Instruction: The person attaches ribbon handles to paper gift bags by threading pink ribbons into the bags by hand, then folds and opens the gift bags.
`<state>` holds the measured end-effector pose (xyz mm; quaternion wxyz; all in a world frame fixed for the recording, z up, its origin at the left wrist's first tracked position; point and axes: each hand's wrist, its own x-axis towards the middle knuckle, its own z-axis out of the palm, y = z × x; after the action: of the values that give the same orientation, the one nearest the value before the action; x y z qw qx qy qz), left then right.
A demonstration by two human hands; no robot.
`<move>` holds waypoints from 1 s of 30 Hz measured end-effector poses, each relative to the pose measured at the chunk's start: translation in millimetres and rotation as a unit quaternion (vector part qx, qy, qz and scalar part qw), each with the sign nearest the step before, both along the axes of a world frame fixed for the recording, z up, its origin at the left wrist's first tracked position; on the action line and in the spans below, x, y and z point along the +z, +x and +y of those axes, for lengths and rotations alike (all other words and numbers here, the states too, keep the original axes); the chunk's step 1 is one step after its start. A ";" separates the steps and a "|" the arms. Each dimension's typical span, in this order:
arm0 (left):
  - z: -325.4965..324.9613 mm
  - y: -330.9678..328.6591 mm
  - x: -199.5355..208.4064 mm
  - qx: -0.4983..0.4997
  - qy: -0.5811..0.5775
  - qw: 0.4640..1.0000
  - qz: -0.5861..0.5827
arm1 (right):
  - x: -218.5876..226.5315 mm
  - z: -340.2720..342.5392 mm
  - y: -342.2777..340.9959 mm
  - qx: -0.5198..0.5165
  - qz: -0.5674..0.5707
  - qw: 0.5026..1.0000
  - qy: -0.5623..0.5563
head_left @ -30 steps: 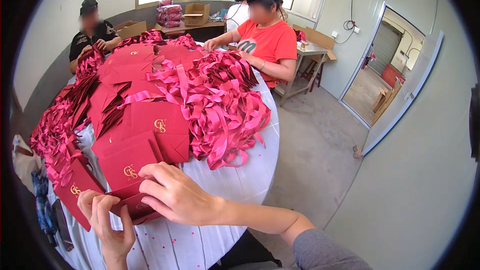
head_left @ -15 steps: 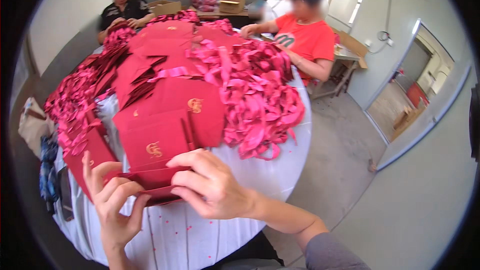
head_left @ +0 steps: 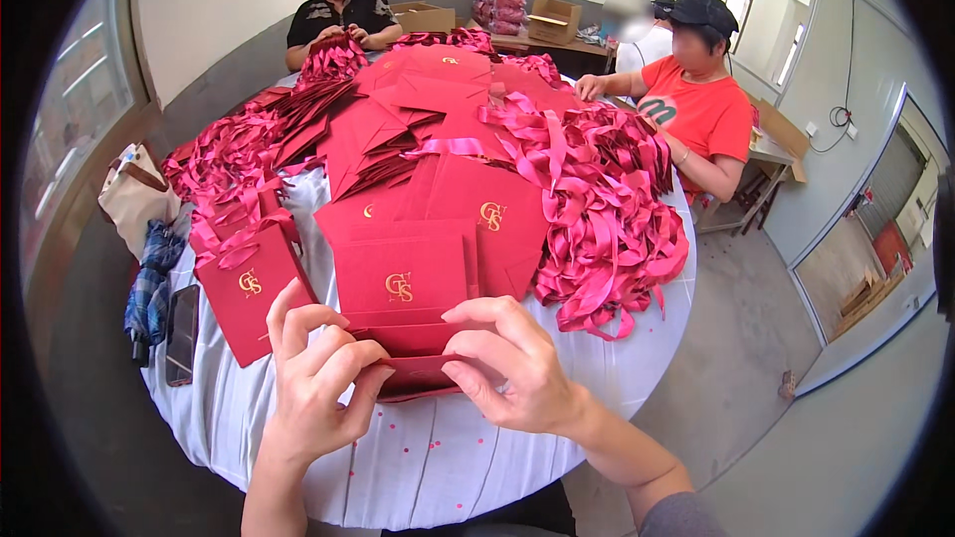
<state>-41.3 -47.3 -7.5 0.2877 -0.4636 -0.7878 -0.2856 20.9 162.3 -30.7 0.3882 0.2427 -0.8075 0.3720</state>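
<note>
Between my two hands is a red paper bag (head_left: pixel 418 380), its mouth parted and facing up toward me. My left hand (head_left: pixel 323 378) pinches the bag's left edge between thumb and fingers. At the opposite edge, my right hand (head_left: pixel 517 368) grips the rim with its thumb on the near panel and its fingers toward the far one. Just beyond lies a stack of flat red bags (head_left: pixel 398 264) with gold lettering. To the left of my left hand, a finished-looking red bag (head_left: pixel 249 293) with a pink ribbon lies flat.
Pink ribbons (head_left: pixel 617 229) are heaped on the right of the round, white-covered table (head_left: pixel 428 492). More ribboned bags (head_left: pixel 234 149) pile up at the left. A phone (head_left: pixel 182 335) and a folded blue umbrella (head_left: pixel 154 278) lie at the left edge. Co-workers sit across the table.
The view has swung left, so the table and people appear further right. Both hands keep hold of the bag, with little change in their grip.
</note>
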 end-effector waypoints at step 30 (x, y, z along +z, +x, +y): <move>1.9 -6.8 -14.6 -0.025 0.013 0.999 0.024 | -5.7 -3.3 0.3 0.017 0.028 0.999 -0.029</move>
<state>-48.1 -45.4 -22.0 0.3052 -0.4862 -0.7650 -0.2918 21.2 159.0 -36.4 0.4112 0.2551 -0.7810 0.3949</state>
